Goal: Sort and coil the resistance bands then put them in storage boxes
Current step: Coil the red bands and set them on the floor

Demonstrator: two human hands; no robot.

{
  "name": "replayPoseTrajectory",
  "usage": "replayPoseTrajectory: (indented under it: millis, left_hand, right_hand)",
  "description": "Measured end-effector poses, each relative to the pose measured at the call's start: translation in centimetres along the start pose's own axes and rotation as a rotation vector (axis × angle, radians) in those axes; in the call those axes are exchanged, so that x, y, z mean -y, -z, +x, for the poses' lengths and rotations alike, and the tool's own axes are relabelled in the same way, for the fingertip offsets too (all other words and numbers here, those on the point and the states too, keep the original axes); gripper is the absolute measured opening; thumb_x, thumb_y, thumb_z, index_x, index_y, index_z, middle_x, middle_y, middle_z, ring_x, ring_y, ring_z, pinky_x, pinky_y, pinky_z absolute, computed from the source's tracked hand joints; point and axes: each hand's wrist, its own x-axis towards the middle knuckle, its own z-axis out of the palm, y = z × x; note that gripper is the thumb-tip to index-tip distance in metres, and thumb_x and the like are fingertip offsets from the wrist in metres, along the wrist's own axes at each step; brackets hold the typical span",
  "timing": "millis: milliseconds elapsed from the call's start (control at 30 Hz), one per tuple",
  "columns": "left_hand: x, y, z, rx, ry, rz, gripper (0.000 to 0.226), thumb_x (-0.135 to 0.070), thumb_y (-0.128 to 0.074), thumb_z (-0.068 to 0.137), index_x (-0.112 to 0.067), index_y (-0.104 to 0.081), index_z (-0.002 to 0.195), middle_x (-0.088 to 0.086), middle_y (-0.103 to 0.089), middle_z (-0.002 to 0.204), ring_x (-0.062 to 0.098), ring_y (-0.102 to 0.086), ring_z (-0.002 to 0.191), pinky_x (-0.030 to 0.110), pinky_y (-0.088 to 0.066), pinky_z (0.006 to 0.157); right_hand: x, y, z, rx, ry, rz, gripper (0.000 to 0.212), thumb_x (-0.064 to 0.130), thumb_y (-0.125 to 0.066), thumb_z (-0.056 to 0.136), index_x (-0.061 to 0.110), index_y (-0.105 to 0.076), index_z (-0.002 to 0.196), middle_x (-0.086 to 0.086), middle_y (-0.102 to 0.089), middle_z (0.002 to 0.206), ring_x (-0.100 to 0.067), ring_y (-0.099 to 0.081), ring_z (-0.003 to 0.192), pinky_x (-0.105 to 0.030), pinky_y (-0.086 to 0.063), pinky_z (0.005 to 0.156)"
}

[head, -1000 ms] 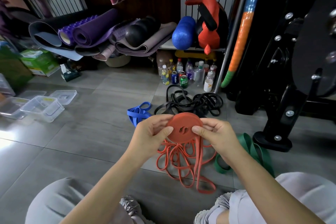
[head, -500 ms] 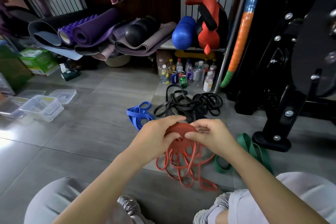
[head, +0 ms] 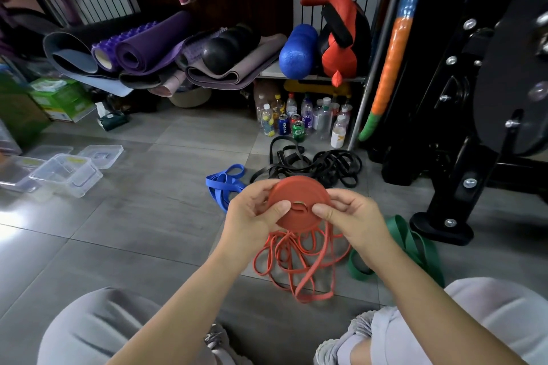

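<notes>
Item: red band coil (head: 298, 195), soft, springy, likely to unwind; your left hand (head: 252, 213) and right hand (head: 353, 216) pinch its opposite rims, thumbs pressing the centre—keep hold there.

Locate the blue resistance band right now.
Head view: the blue band lies on the floor left of centre, beside the black band pile, just beyond the left hand.

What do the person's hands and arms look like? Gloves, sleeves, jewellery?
The left hand and right hand are bare: no gloves, rings or watch visible. The left forearm and right forearm are uncovered to the frame's edge; no sleeves in view. Nails look short and unpainted.
</notes>
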Motion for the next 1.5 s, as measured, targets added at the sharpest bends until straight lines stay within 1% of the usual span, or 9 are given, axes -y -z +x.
replayPoseTrajectory:
  millis: [200, 333, 433, 567, 800, 1000, 1167, 1300, 1500]
  left_hand:
    - [0.3, -0.3, -0.3, 0.045, 0.022, 0.137, 0.036, -0.001, -0.063, 0.086, -0.027, -0.055, 0.11, 0.001, -0.065, 0.11, 0.02, -0.066, 0.098, 0.042, -0.058, 0.077]
    - [-0.5, 0.6, -0.1, 0.182, -0.293, 0.851, 0.066, -0.02, -0.066, 0.083, -0.042, -0.034, 0.137, -0.017, -0.047, 0.122, -0.002, -0.049, 0.106, 0.023, -0.047, 0.085]
    - [-1.5, 0.4, 0.3, 0.362, -0.514, 1.166, 0.064, -0.02, -0.06, 0.086, -0.044, -0.035, 0.14, -0.013, -0.048, 0.128, 0.008, -0.048, 0.114, 0.028, -0.047, 0.086]
    - [-1.5, 1.0, 0.8, 0.383, -0.478, 1.031, 0.047, -0.013, -0.061, 0.087, -0.035, -0.056, 0.127, -0.011, -0.056, 0.117, 0.003, -0.051, 0.106, 0.017, -0.043, 0.085]
    - [-0.2, 1.6, 0.9, 0.109, -0.451, 0.769, 0.042, -0.011, -0.066, 0.083, -0.032, -0.063, 0.119, -0.022, -0.053, 0.105, -0.011, -0.049, 0.101, 0.0, -0.034, 0.085]
    - [-0.1, 0.4, 0.4, 0.007, -0.317, 0.462, 0.057, -0.008, -0.067, 0.082, -0.058, -0.052, 0.102, -0.017, -0.058, 0.109, 0.002, -0.054, 0.107, 0.015, -0.043, 0.089]
    - [-0.6, 0.7, 0.5, 0.101, -0.314, 0.811, 0.039, -0.026, -0.068, 0.081, -0.049, -0.039, 0.096, -0.023, -0.055, 0.099, -0.003, -0.054, 0.092, 0.014, -0.043, 0.072]
    - [-1.2, 0.8, 0.9, 0.277, -0.427, 1.142, 0.054, -0.033, -0.065, 0.082, -0.044, -0.037, 0.127, -0.015, -0.056, 0.119, 0.009, -0.057, 0.102, 0.032, -0.05, 0.078]
    - [-1.4, 1.2, 1.4, 0.204, -0.385, 0.88, 0.043, -0.017, -0.063, 0.085, -0.033, -0.053, 0.123, -0.021, -0.058, 0.115, -0.001, -0.053, 0.104, 0.009, -0.04, 0.085]
  right_hand:
    - [0.3, 0.4, 0.0, -0.067, 0.048, -0.211, 0.024, 0.012, -0.078, 0.068, 0.035, -0.072, 0.074, 0.008, -0.074, 0.077, -0.008, -0.07, 0.075, -0.016, -0.054, 0.07]
    - [0.5, 0.3, 0.0, 0.02, 0.007, -0.312, 0.026, 0.007, -0.079, 0.07, 0.031, -0.071, 0.076, 0.003, -0.074, 0.076, -0.013, -0.071, 0.075, -0.032, -0.057, 0.079]
    - [0.6, -0.2, 0.0, 0.061, -0.013, -0.338, 0.021, 0.006, -0.079, 0.071, 0.023, -0.071, 0.081, -0.002, -0.075, 0.079, -0.015, -0.072, 0.077, -0.035, -0.057, 0.081]
    - [0.6, -0.5, 0.1, 0.045, -0.037, -0.315, 0.019, 0.009, -0.079, 0.07, 0.024, -0.071, 0.08, -0.004, -0.074, 0.079, -0.018, -0.071, 0.078, -0.035, -0.056, 0.082]
    - [-0.1, 0.1, -0.7, 0.06, -0.087, -0.24, 0.01, 0.011, -0.076, 0.074, 0.016, -0.071, 0.081, -0.005, -0.074, 0.074, -0.015, -0.071, 0.071, -0.023, -0.055, 0.066]
    - [0.9, -0.4, -0.2, -0.012, 0.017, -0.099, 0.022, -0.001, -0.069, 0.078, 0.019, -0.07, 0.088, 0.005, -0.075, 0.078, -0.008, -0.071, 0.074, -0.015, -0.053, 0.067]
    - [1.4, -0.2, 0.4, 0.045, -0.008, -0.289, 0.026, -0.002, -0.072, 0.076, 0.023, -0.07, 0.083, 0.001, -0.073, 0.08, -0.011, -0.07, 0.076, -0.025, -0.057, 0.078]
    - [1.5, -0.5, 0.8, 0.094, 0.023, -0.505, 0.027, 0.008, -0.077, 0.075, 0.034, -0.069, 0.077, -0.001, -0.074, 0.082, -0.011, -0.069, 0.078, -0.026, -0.055, 0.08]
    - [1.9, -0.5, 0.9, 0.054, 0.006, -0.305, 0.023, 0.007, -0.077, 0.072, 0.024, -0.07, 0.086, -0.011, -0.073, 0.084, -0.022, -0.07, 0.076, -0.028, -0.058, 0.074]
